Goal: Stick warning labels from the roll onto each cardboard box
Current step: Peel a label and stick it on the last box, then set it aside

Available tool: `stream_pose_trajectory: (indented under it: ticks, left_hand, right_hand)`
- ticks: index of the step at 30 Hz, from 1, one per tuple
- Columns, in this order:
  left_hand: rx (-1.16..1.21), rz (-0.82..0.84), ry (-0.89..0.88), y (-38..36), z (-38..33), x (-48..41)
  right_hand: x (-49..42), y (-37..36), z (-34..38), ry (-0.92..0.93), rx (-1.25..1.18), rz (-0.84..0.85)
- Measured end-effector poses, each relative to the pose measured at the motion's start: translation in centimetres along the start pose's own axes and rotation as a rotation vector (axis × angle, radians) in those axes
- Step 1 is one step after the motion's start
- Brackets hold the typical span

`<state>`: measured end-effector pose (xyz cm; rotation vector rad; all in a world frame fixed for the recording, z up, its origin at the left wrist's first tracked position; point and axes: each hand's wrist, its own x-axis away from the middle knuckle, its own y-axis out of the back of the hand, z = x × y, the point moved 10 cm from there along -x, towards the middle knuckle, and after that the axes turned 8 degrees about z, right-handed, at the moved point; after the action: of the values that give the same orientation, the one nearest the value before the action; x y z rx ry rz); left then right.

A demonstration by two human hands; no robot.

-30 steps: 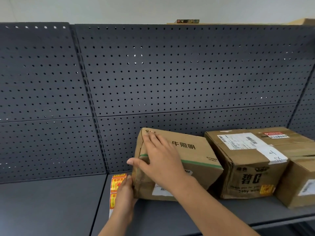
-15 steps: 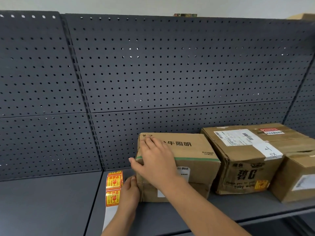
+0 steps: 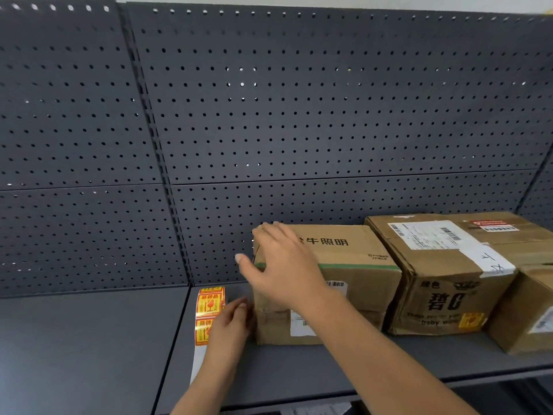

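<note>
Lower centre of frame, on the dark shelf (image 3: 299,369): leftmost cardboard box (image 3: 353,265) sits flat, back edge close to the pegboard (image 3: 299,115); right hand (image 3: 281,271) lies across its top-left corner, fingers straight and slightly spread, thumb out past the box's left edge. Left hand (image 3: 229,327) is low by the box's left face, fingertips at the front-left vertical edge; fingers look partly curled, can't tell if they hold anything. Label roll (image 3: 209,307) is just left of that hand; orange-yellow labels face the camera, bare white backing trails toward the shelf's front lip; the hand covers part of the strip. Gap between roll and box is narrow, and the left hand fills it. Middle box (image 3: 443,283) stands just beside the first, sides near touching; white shipping label on top, small yellow sticker low on its front. Third box (image 3: 526,313) at right edge sits nearer the front lip, cut off by the frame. Left shelf bay (image 3: 74,339) is a wide flat run; the seam between bays passes just left of the roll.
</note>
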<state>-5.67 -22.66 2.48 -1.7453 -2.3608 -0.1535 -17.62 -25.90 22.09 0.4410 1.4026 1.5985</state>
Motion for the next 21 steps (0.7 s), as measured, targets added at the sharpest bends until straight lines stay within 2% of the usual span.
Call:
stream_pose_trajectory:
  ticks: [2, 4, 8, 10, 13, 17, 21]
  left_hand:
    - [0.086, 0.004, -0.051, 1.1, -0.6, 0.4]
    - [0.095, -0.060, -0.174, 3.1, -2.4, 1.6]
    - [-0.147, -0.344, -0.347, 8.9, -4.2, 4.0]
    - [-0.262, -0.354, -0.292, 10.3, -3.0, 3.7]
    - [-0.453, -0.275, -0.164, 11.0, -0.7, 2.9]
    - [-0.419, -0.211, -0.095, 10.6, 1.1, 3.0]
    - [-0.395, -0.162, -0.081, 10.4, 1.5, 2.8]
  right_hand:
    - [0.0, 0.9, 0.6, 0.024, -0.033, -0.004]
    - [0.1, 1.5, 1.3, 0.041, -0.078, -0.022]
    - [0.9, 0.7, 3.3, 0.103, -0.203, -0.067]
    - [1.4, -0.6, 4.2, 0.125, -0.248, -0.069]
    - [2.1, -3.1, 5.6, 0.154, -0.234, -0.038]
    - [2.5, -6.6, 6.5, 0.173, -0.249, 0.027]
    - [2.6, -10.1, 5.3, 0.092, -0.208, 0.111]
